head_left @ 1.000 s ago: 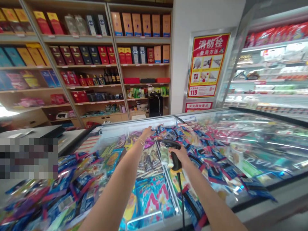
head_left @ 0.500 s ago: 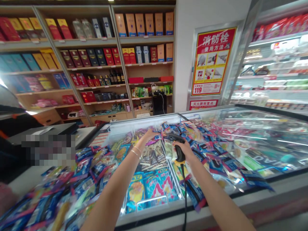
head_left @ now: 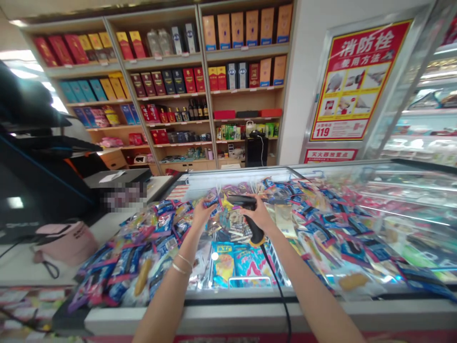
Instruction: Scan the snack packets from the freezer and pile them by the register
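Note:
My right hand (head_left: 262, 215) is closed round a black barcode scanner (head_left: 256, 232) with a yellow band at the base of its handle. Its head points left, and a black cable runs down toward me. To the left, my left hand (head_left: 202, 213) is closed on a blue-and-purple packet (head_left: 210, 204), partly covered by the fingers. Both hands are above an open chest freezer (head_left: 228, 307). Below them lie dark printed packets (head_left: 238, 223) and, nearer me, light-blue ice-cream packets (head_left: 250, 262) in a wire basket.
Blue-and-pink packets (head_left: 126, 259) are heaped on the left side of the freezer, and more (head_left: 352, 247) on the right. A counter (head_left: 107, 238) with a pink bag (head_left: 67, 240) stands at left. Shelves of boxes (head_left: 171, 83) line the back wall beside a red-and-yellow poster (head_left: 360, 81).
My view has swung to the left. My left hand has drawn back leftward over the freezer with a packet in its fingers. The scanner in my right hand now points left toward it.

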Tool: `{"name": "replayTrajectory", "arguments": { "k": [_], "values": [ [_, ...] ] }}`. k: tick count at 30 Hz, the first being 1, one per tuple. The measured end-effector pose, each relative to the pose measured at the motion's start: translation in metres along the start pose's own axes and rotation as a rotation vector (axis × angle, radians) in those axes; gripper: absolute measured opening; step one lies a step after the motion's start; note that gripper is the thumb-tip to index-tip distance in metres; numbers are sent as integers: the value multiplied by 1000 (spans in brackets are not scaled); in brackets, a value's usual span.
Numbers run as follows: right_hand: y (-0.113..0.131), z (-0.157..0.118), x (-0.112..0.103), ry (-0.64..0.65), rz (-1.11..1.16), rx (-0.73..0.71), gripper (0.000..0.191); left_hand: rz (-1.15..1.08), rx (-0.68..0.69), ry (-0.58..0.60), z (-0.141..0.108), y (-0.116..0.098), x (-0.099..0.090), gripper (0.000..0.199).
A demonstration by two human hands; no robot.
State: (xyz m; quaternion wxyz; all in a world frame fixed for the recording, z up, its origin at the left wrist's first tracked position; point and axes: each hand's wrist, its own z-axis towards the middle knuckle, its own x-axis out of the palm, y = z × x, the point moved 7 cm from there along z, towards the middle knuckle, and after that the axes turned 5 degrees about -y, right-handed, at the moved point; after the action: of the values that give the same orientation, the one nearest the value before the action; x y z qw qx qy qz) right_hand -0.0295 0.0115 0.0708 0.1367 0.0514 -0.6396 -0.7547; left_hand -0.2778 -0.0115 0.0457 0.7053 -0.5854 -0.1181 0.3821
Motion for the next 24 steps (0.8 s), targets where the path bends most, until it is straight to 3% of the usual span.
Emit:
{"name": "replayTrajectory", "arguments": {
  "k": [2,7,11,17,24],
  "values": [
    [-9,-2,8,38,-70,-2,52,39,3,-43,2,0,-8,38],
    [-14,-16,0,75,-136,28,46,94,-2,-49,8,-2,-20,36],
    [-7,-23,0,80,-158,27,45,114,-57,-25,5,0,-17,39],
    [-4,-24,-1,60,-119,40,49,-82,-182,52,-6,-3,-8,48],
    [-7,-22,2,107,-149,-7,45,-26,-144,74,-3,3,-6,50]
  ]
}}
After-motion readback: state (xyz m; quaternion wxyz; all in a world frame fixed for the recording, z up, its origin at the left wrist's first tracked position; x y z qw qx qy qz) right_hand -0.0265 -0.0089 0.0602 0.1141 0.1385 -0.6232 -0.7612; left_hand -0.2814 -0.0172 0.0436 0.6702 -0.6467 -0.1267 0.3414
